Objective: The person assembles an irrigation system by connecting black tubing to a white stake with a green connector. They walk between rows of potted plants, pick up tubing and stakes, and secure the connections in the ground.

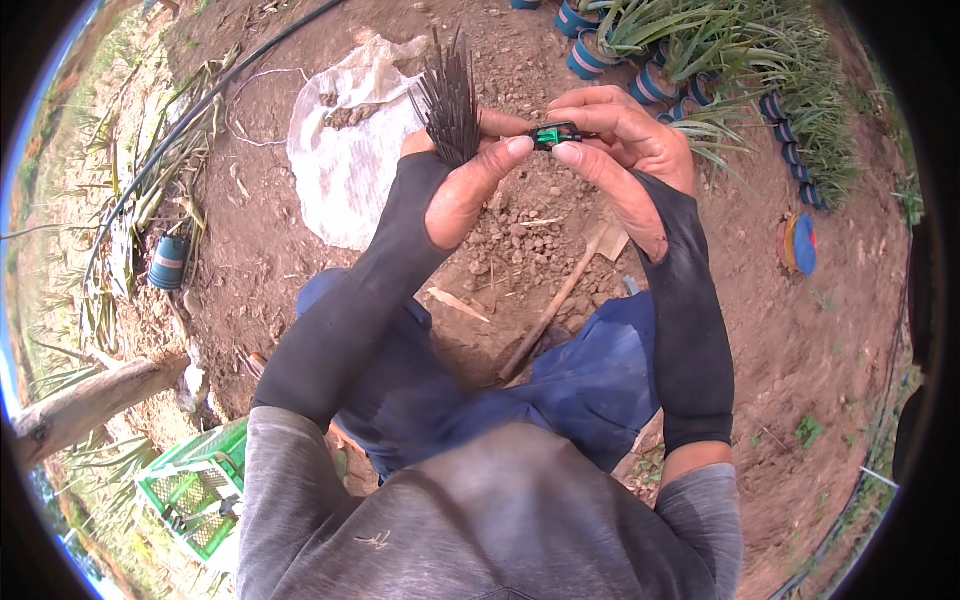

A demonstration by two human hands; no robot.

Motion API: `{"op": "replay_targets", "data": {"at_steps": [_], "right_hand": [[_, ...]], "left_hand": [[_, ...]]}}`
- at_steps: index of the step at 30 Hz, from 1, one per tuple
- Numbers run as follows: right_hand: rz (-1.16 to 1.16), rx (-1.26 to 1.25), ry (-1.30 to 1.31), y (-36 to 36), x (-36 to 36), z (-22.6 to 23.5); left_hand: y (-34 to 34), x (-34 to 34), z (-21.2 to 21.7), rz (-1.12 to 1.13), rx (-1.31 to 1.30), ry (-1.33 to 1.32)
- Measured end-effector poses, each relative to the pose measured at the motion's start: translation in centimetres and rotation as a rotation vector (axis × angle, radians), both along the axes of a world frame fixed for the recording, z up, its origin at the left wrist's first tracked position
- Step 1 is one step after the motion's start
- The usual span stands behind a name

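Observation:
A small green-and-black plastic fitting (556, 135) is held in front of me, between the fingertips of both hands. My left hand (465, 195) is closed, its thumb and forefinger on the fitting's left end. A bundle of thin black sticks or tubes (450, 105) rises from the same left hand, fanned at the upper ends; its lower part is hidden by the hand. From the other side, my right hand (645, 140) pinches the fitting with thumb and fingers. A thin dark part shows between the right fingers, too small to make out.
A white sack (345, 175) lies on bare soil at the left. Below my hands a wooden-handled tool (560, 300) rests between my knees. Blue pots with spiky plants (590, 58) stand at upper right. A green crate (200, 490) and a wooden post (100, 405) are at lower left.

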State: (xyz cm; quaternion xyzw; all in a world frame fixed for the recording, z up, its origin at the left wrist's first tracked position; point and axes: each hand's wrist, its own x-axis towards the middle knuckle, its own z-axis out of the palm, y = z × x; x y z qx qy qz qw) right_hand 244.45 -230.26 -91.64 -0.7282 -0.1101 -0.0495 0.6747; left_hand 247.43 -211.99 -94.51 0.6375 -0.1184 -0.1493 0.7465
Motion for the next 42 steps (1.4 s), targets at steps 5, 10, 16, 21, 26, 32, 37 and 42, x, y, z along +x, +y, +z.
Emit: {"op": "replay_targets", "data": {"at_steps": [5, 10, 16, 21, 26, 32, 37, 42], "right_hand": [[-0.043, 0.011, 0.077, 0.5, -0.1, 0.1], [-0.055, -0.011, 0.074, 0.1, -0.1, -0.1], [-0.094, -0.042, -0.017, 0.6, -0.2, 0.3], [-0.069, -0.109, -0.079, 0.3, -0.1, 0.1], [-0.054, -0.126, -0.080, 0.2, -0.4, 0.2], [-0.117, -0.272, -0.170, 0.4, -0.5, 0.9], [-0.118, -0.202, -0.150, 0.5, -0.4, 0.6], [-0.091, -0.075, -0.001, 0.4, -0.4, 0.2]], "left_hand": [[0.0, 0.1, -0.4, -0.054, -0.067, 0.150], [-0.4, 0.2, -0.5, -0.150, -0.143, 0.265], [-0.6, 0.3, -1.4, -0.194, -0.275, 0.346], [-0.8, 0.3, -1.3, -0.211, -0.345, 0.382], [-0.9, 0.5, -1.7, -0.246, -0.352, 0.386], [-1.0, 0.5, -2.1, -0.287, -0.413, 0.404], [-1.1, 0.6, -2.2, -0.301, -0.436, 0.425], [-1.1, 0.6, -2.1, -0.305, -0.431, 0.438]]}}
